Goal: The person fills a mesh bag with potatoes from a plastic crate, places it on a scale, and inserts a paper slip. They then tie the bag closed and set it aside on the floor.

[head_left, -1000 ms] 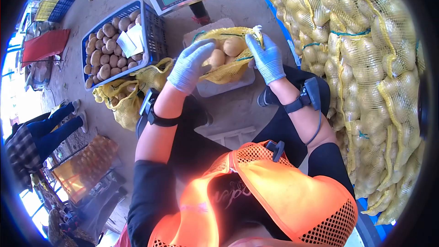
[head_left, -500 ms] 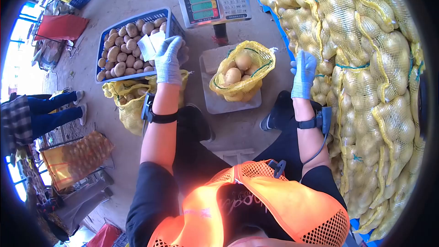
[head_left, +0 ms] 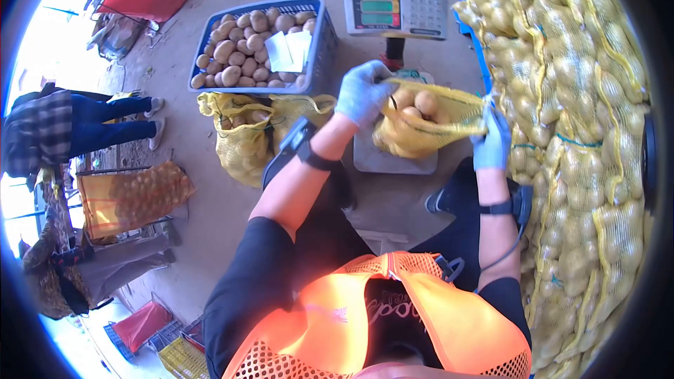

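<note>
A yellow mesh bag [head_left: 411,137] with potatoes [head_left: 424,104] in it rests on the platform of a scale [head_left: 395,162], its mouth stretched wide between my two gloved hands. My left hand [head_left: 364,92] is closed on the left side of the bag's rim. On the right, my right hand [head_left: 493,137] pinches the other side of the rim. The scale's display panel [head_left: 395,8] stands just beyond the bag with its green screens lit. Up and to the left, a blue crate [head_left: 317,49] holds potatoes, with white papers [head_left: 288,50] lying on top.
Filled mesh bags [head_left: 562,98] are piled along the right side. Two more yellow bags [head_left: 242,147] stand on the floor below the crate. At the far left stands a person [head_left: 53,130] in a checked top, near an orange bag [head_left: 133,198] of potatoes.
My left hand has moved right from the papers at the crate to the bag's rim. My right hand has taken hold of the opposite rim. The bag's mouth is now stretched, and the view has shifted.
</note>
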Tool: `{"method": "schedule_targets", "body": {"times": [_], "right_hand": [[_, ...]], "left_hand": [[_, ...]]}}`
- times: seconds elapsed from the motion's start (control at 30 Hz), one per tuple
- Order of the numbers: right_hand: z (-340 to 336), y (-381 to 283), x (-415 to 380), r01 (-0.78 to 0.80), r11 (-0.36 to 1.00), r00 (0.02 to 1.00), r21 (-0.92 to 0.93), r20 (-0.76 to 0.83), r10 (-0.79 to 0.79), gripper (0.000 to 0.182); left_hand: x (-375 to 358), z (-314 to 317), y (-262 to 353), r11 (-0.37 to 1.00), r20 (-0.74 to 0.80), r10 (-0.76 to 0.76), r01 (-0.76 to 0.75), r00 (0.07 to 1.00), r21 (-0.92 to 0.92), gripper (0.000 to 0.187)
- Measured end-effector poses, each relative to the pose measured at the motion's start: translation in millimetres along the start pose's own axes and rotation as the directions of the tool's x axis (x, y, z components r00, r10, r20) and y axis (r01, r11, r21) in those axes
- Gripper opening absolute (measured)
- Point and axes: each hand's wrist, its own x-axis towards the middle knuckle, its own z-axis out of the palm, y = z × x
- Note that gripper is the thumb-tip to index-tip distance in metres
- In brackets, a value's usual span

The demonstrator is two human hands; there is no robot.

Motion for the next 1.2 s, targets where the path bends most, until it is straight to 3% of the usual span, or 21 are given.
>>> {"method": "schedule_targets", "body": {"times": [0.03, 0.07, 0.13, 0.17, 0.23, 0.33, 0.4, 0.47, 0.5, 0.53, 0.6, 0.63, 0.7, 0.8, 0.87, 0.93, 1.0, 1.07, 1.13, 1.17, 1.2], "right_hand": [[-6.8, 5.2, 0.9, 0.041, 0.999, 0.998, -0.027, 0.044, -0.039, 0.006], [-7.5, 9.2, 0.8, 0.071, 0.996, 0.994, -0.056, 0.084, -0.066, 0.005], [-3.6, 5.1, -0.9, 0.021, 0.988, 1.000, -0.154, 0.016, -0.019, 0.004], [-7.0, 6.4, 0.6, 0.009, 0.988, 0.999, -0.154, 0.046, -0.002, 0.006], [-7.5, 8.9, 2.3, 0.011, 0.986, 0.998, -0.169, 0.055, -0.002, 0.007], [-4.9, 15.0, 3.5, 0.057, 0.980, 0.997, -0.191, 0.065, -0.045, 0.011], [8.6, 10.9, -7.1, 0.044, 0.984, 0.999, -0.175, 0.011, -0.043, 0.013], [5.5, 12.3, -10.5, 0.049, 0.984, 0.998, -0.174, 0.054, -0.040, 0.016], [6.3, 14.3, -9.9, 0.078, 0.975, 0.996, -0.206, 0.068, -0.066, 0.016], [5.9, 15.7, -10.6, 0.103, 0.965, 0.993, -0.243, 0.082, -0.085, 0.016], [1.7, 16.5, -6.8, 0.139, 0.927, 0.988, -0.347, 0.107, -0.109, 0.016], [-2.6, 22.1, -3.1, 0.120, 0.939, 0.991, -0.323, 0.091, -0.096, 0.017], [-1.6, 19.5, -4.6, 0.074, 0.965, 0.995, -0.253, 0.079, -0.056, 0.018], [1.1, 16.0, -3.0, 0.050, 0.980, 0.997, -0.194, 0.060, -0.039, 0.018], [6.0, 7.5, -5.2, 0.111, 0.944, 0.992, -0.310, 0.091, -0.087, 0.021], [6.8, 4.3, -8.1, 0.314, 0.779, 0.950, -0.542, 0.183, -0.255, 0.021], [1.7, 9.1, -7.9, 0.190, 0.882, 0.980, -0.432, 0.144, -0.140, 0.020], [-1.0, 18.2, -10.0, 0.040, 0.972, 0.994, -0.233, 0.105, -0.016, 0.018], [-1.0, 17.6, -13.2, -0.052, 0.983, 0.993, -0.177, 0.099, 0.071, 0.011], [0.6, 15.7, -15.7, -0.049, 0.981, 0.994, -0.185, 0.091, 0.067, 0.011], [2.3, 13.9, -18.2, -0.045, 0.980, 0.995, -0.191, 0.083, 0.062, 0.011]], "left_hand": [[1.4, 2.2, -15.0, 0.996, -0.024, 0.086, -0.086, 0.996, -0.017, 0.014], [-0.9, 0.2, -13.0, 0.991, 0.016, -0.032, 0.033, 0.999, -0.131, 0.014], [0.4, -9.9, -8.3, 0.979, 0.151, -0.177, 0.189, 0.973, -0.075, 0.015], [5.3, -14.3, -13.9, 0.979, 0.147, -0.178, 0.190, 0.973, -0.073, 0.015], [18.7, -25.4, -27.1, 0.893, 0.246, -0.297, 0.360, 0.922, -0.270, 0.023], [59.1, -57.5, -76.1, 0.771, -0.009, -0.491, 0.429, 0.871, -0.471, 0.038], [81.6, -75.4, -129.9, 0.922, -0.371, -0.382, 0.321, 0.847, -0.217, 0.043], [96.0, -107.5, -175.2, 0.920, -0.548, -0.175, 0.333, 0.818, 0.204, 0.056], [105.9, -123.0, -196.0, 0.726, -0.603, -0.268, 0.569, 0.751, 0.386, 0.061], [111.8, -133.8, -212.3, 0.438, -0.673, -0.328, 0.738, 0.663, 0.514, 0.066], [108.5, -140.0, -224.5, 0.361, -0.681, -0.308, 0.744, 0.664, 0.563, 0.073], [108.1, -144.9, -234.3, 0.425, -0.627, -0.341, 0.709, 0.701, 0.562, 0.062], [109.4, -156.3, -260.5, 0.413, -0.612, -0.322, 0.689, 0.722, 0.595, 0.053], [110.7, -174.6, -289.8, 0.368, -0.612, -0.184, 0.631, 0.769, 0.683, 0.039], [107.0, -176.8, -265.3, 0.464, -0.666, -0.086, 0.621, 0.741, 0.632, 0.037], [113.6, -161.5, -216.6, 0.477, -0.638, 0.151, 0.509, 0.755, 0.716, 0.025], [102.7, -128.7, -135.2, 0.712, -0.491, 0.335, 0.126, 0.804, 0.691, 0.015], [68.8, -62.2, -26.8, 0.754, -0.356, 0.608, -0.375, 0.710, 0.540, 0.007], [30.5, -17.7, 13.5, 0.546, 0.056, 0.766, -0.693, 0.641, 0.470, 0.009], [18.7, -1.1, 29.6, 0.351, 0.348, 0.795, -0.845, 0.496, 0.403, 0.010], [2.9, 15.9, 32.0, 0.280, 0.534, 0.734, -0.903, 0.421, 0.327, 0.014]]}}
